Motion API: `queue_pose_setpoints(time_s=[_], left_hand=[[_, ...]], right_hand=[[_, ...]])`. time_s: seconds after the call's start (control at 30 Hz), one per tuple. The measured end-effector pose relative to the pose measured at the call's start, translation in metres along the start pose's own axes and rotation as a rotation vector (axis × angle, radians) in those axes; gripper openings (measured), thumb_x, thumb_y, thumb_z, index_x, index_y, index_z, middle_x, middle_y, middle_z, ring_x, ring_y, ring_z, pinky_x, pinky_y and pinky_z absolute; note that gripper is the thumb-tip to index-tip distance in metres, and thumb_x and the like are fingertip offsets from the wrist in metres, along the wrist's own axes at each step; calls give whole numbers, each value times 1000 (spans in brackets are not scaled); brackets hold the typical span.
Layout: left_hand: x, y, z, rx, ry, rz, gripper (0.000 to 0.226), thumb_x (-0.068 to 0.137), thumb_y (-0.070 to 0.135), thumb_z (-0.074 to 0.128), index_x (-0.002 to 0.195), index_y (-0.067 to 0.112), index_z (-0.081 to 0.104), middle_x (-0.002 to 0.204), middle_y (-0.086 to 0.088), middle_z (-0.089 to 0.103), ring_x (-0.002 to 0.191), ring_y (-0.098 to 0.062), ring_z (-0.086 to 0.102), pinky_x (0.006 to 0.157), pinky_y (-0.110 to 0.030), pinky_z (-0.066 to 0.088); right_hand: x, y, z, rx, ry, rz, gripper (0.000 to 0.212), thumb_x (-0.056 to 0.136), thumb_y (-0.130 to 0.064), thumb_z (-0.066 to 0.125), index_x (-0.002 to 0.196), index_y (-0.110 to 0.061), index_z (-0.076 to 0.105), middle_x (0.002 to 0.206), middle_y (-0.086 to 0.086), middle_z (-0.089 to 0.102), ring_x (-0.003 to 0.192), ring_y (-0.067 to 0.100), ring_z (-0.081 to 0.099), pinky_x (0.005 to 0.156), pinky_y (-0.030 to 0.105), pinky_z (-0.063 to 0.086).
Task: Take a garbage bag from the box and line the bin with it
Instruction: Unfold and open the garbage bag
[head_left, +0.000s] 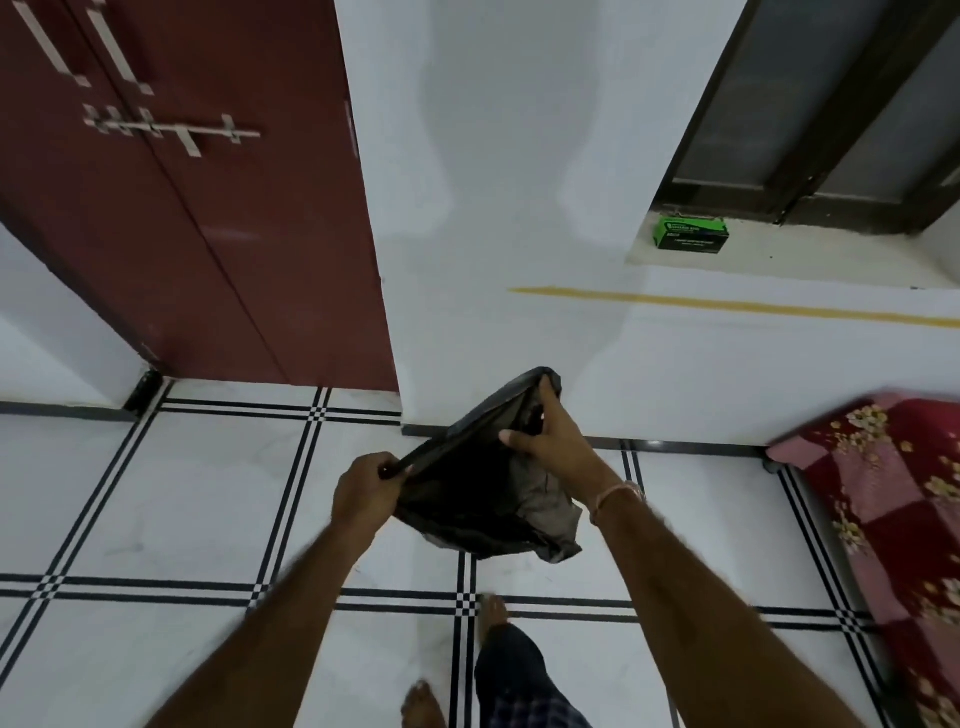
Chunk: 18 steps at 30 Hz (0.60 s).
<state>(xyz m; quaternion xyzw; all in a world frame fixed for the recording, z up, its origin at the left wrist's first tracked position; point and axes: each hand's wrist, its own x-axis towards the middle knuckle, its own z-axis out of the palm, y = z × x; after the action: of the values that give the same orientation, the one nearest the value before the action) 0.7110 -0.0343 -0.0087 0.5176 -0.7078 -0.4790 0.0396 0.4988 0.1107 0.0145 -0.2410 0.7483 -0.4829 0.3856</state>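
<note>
Above a glossy white tiled floor (156, 493), crossed by paired black lines with small chequered intersections, a black garbage bag (483, 499) is held up between two bare hands. Thin, crinkled plastic is observed, dark where layered and greyish, semi-translucent, at its lower right corner. The bag's upper edge is stretched into a taut, slanting band, with the remainder hanging below in loose folds.

The left hand (363, 491) is closed in a fist on the lower left end of that edge. The right hand (545, 439) is clamped on the upper right portion, thumb on the near side and fingers curled over the rim. Both hands are set apart along the bag's edge. A thin pale band (618, 496) is noted on the right wrist.

A small rectangular green cardboard box (691, 235) with a dark panel is seen on a white window ledge (810, 260), well apart from the bag. A dark-framed window (831, 104) stands behind it. A maroon double door (182, 208) with metal handles and a sliding bolt is recorded at left. A red and pink patchwork cloth (893, 509) with a floral print lies at right. Bare feet (423, 701) are visible on the tiles. No bin is visible.
</note>
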Motion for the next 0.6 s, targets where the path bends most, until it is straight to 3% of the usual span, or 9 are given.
queue_pose_setpoints(time_s=[0.1, 0.2, 0.33, 0.4, 0.53, 0.6], left_hand=[[6, 20, -8, -581, -118, -299, 18, 105, 22, 56, 92, 13, 66, 84, -9, 63, 68, -19, 55, 45, -21, 48], [17, 29, -15, -931, -191, -361, 15, 106, 10, 51, 101, 6, 65, 93, -12, 69, 80, -22, 64, 51, -23, 61], [39, 14, -22, -962, -373, -221, 19, 98, 7, 62, 117, 3, 65, 101, -10, 69, 83, -16, 68, 64, -22, 61], [47, 7, -20, -942, -433, -172, 34, 92, 11, 69, 125, 2, 63, 108, -10, 70, 87, -14, 70, 71, -23, 60], [66, -1, -1, -919, -388, -158, 40, 101, 30, 57, 132, 6, 64, 106, -3, 76, 87, -11, 70, 80, -29, 58], [81, 0, 14, -968, -308, -214, 46, 103, 39, 51, 133, 7, 64, 116, -6, 76, 101, -17, 71, 89, -32, 57]], right_hand=[[9, -12, 11, -112, 30, -40, 125, 73, -36, 83, 165, -24, 0, 153, 6, 49, 135, 27, 53, 112, 45, 47], [24, -11, 13, -173, 49, -74, 110, 81, -19, 83, 163, -19, 10, 139, 8, 57, 124, 27, 58, 101, 35, 50], [47, -7, 7, 48, -30, 38, 91, 78, -21, 88, 150, -26, 33, 132, 11, 67, 117, 30, 68, 98, 43, 59], [52, -13, 5, 187, -75, 68, 68, 85, -17, 84, 139, -25, 44, 129, 12, 69, 113, 28, 71, 88, 36, 62], [68, -8, 6, 347, -63, 116, 52, 93, -23, 76, 138, -22, 51, 125, 10, 72, 107, 20, 75, 81, 27, 61], [83, -1, 4, 396, -59, 155, 53, 96, -25, 72, 142, -19, 49, 121, 3, 72, 97, 8, 77, 75, 20, 60]])
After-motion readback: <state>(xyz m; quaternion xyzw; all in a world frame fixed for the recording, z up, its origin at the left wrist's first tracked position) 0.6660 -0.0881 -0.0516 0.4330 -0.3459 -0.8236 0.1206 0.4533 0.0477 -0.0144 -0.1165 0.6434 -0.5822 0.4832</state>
